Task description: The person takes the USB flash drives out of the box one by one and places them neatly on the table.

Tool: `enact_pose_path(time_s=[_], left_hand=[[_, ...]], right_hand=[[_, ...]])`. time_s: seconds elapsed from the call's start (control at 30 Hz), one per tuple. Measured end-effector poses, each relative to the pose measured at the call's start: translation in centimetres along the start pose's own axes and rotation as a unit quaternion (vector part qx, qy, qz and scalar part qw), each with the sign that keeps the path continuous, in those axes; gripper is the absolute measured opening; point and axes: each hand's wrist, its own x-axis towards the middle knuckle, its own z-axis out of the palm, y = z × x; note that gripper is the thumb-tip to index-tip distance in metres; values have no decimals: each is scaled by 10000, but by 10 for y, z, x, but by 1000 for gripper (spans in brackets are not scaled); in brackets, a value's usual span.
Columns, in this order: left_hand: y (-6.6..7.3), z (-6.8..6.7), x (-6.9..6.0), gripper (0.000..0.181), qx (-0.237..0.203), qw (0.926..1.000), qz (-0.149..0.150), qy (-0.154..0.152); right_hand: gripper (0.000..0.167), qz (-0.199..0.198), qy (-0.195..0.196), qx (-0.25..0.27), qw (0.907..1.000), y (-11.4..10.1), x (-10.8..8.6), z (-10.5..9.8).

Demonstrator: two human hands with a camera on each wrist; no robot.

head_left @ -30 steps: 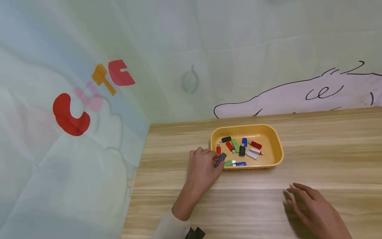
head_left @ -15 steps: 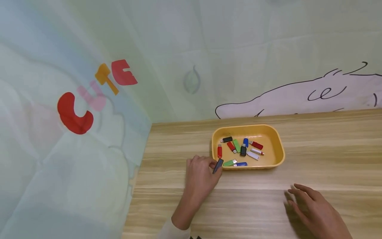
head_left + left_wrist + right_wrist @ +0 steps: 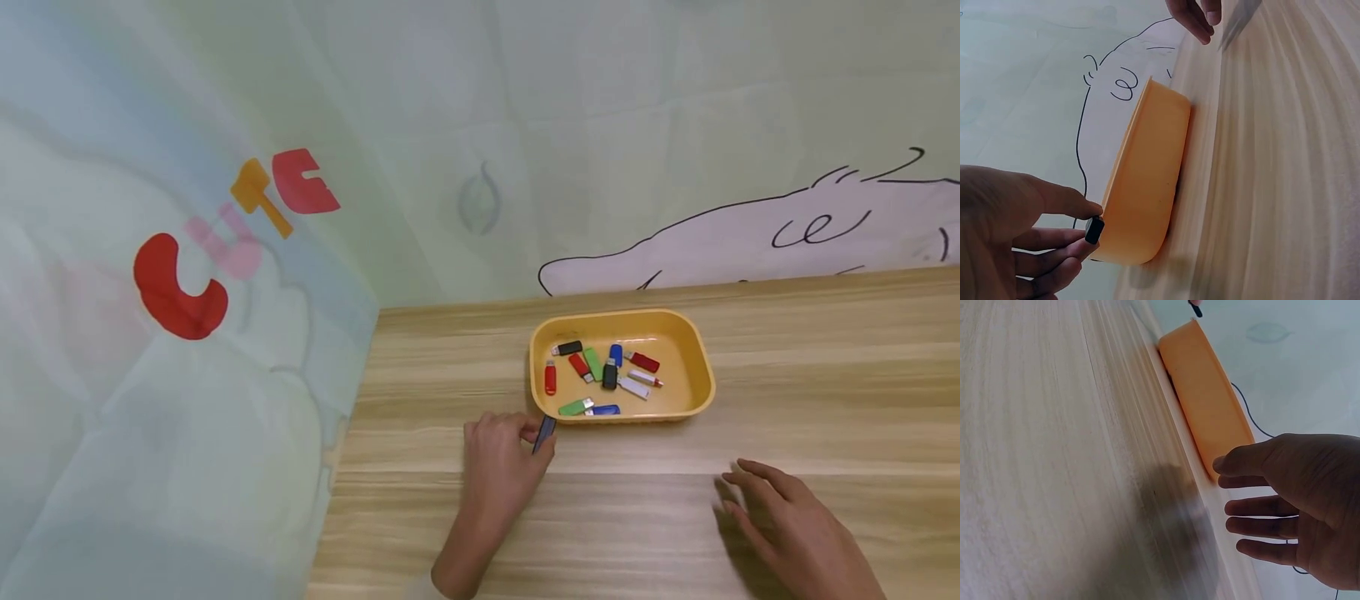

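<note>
Between thumb and fingers my left hand pinches a dark USB stick, just off the near left corner of a yellow tray. The left wrist view shows the dark end of the stick at the fingertips, close to the tray's wall. Several USB sticks lie in the tray, among them a red one, a green one, a blue one and a black one. My right hand hovers over the table at the right, fingers loosely bent, holding nothing.
The wooden table runs back to a wall covering with line drawings. A second covered wall with coloured letters borders the table's left side. The tray stands near the back edge.
My left hand has drawn back from over the tray's corner toward the near left, carrying the dark USB stick outside the rim. The right hand has stayed in place.
</note>
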Motion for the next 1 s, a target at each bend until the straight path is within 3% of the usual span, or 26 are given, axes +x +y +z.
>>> enact_pose_path(time_s=[0.57, 0.8, 1.0], left_hand=[[-5, 26, -10, 21, 445, 9988, -189, -20], [-4, 33, -9, 20, 568, 9974, -363, -241], [-5, 38, -9, 19, 805, 9960, -280, -264]], right_hand=[[34, 225, -246, 90, 9994, -3, 3, 1], [36, 90, -175, 55, 9998, 0, 2, 1], [37, -10, -91, -9, 10000, 1, 3, 2]])
